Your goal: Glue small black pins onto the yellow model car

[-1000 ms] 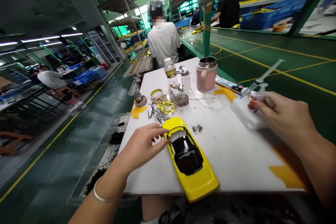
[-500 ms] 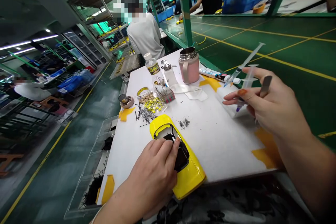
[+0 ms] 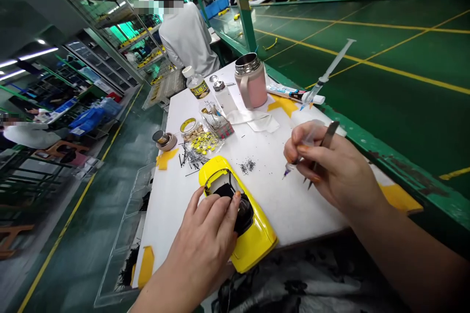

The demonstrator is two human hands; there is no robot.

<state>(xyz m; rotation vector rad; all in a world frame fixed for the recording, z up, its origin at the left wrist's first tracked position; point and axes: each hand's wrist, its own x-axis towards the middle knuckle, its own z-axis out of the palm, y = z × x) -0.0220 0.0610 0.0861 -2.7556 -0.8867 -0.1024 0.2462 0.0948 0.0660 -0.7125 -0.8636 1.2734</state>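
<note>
My left hand (image 3: 205, 232) is closed on a yellow model car body (image 3: 259, 242), its fingers over the roof opening. A glossy black part (image 3: 245, 217) sits inside that opening, partly under my fingers. Above the table, my right hand (image 3: 341, 176) is closed around a small syringe (image 3: 288, 171) with a purple tip pointing down and left. The same hand also keeps a pair of metal tweezers (image 3: 330, 133) between its fingers. Tiny black pieces (image 3: 247, 166) lie in a loose pile beyond the car. Another syringe (image 3: 326, 76) rests tilted at the table's right edge.
Across the white table (image 3: 293, 215) stand a pink mug (image 3: 253, 85), a labelled bottle (image 3: 196, 83) and a dispenser bottle (image 3: 224, 98). A bag of yellow parts (image 3: 205, 143) lies near black sticks. A clear tray (image 3: 121, 244) hangs left. A person (image 3: 187, 39) sits ahead.
My right hand has moved left and away from the table's right edge with the small syringe and tweezers. The second syringe stays behind. My left hand remains on the car body; the view has shifted.
</note>
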